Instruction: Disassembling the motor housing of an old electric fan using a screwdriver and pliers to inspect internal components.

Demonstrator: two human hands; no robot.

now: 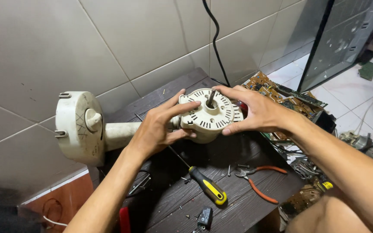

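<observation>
A cream plastic fan motor housing (pixel 208 115) with a slotted round face and a metal shaft (pixel 211 98) sticking up lies on a dark wooden table (pixel 238 203). My left hand (pixel 158 129) grips its left side. My right hand (pixel 255 112) holds its right side, fingers over the top edge. The housing joins a cream neck leading to the round fan base (pixel 79 127), tipped on its side at the left.
A black-and-yellow screwdriver (pixel 206 184), orange-handled pliers (pixel 260 179) and loose screws (pixel 229 171) lie on the table in front. Circuit boards (pixel 277 95) sit behind my right hand. A black cable (pixel 214 39) hangs down the tiled wall. Clutter lies on the floor to the right.
</observation>
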